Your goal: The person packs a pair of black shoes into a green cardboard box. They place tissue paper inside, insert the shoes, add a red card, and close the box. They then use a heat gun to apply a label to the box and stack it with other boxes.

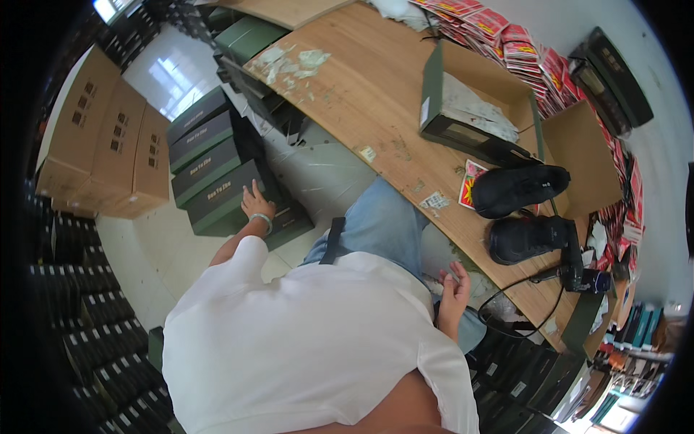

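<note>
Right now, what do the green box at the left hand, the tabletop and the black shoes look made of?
Green box at the left hand: probably matte cardboard, given its flat panels and crisp edges.
Tabletop: wood or wood-look laminate, judging by the brown, grain-like streaks.
Black shoes: dull, dark; fabric or leather, unclear.

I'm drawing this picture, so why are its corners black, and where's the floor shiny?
Head view: black corners, probably from the round fisheye lens; head view: white glare on the floor beside the brown cartons; head view: the left hand on the green box looks fairly sharp.
</note>
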The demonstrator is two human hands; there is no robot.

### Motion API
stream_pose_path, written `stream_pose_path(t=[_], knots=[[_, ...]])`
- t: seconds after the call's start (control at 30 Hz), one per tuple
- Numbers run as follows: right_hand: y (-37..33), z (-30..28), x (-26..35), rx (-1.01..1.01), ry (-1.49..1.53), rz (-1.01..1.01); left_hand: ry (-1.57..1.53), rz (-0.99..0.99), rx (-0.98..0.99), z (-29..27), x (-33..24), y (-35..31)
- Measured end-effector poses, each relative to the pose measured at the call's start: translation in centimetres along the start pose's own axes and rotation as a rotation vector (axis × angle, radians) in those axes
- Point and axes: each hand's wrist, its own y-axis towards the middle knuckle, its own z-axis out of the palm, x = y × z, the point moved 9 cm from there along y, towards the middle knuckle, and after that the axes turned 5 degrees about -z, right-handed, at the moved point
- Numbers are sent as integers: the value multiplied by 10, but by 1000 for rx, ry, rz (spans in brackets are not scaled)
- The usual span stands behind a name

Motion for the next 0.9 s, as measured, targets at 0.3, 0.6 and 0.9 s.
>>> stream_pose_path(t=[0.3,0.6,0.9], knots=[[-8,-23,14,-63,-90,6,200,141,265,49,-26,16],[1,-28,1,-67,-95,27,529,611,36,15,-27,-60],[-3,-35,-3,-89,-110,3,496,388,208,-9,-39,-18]])
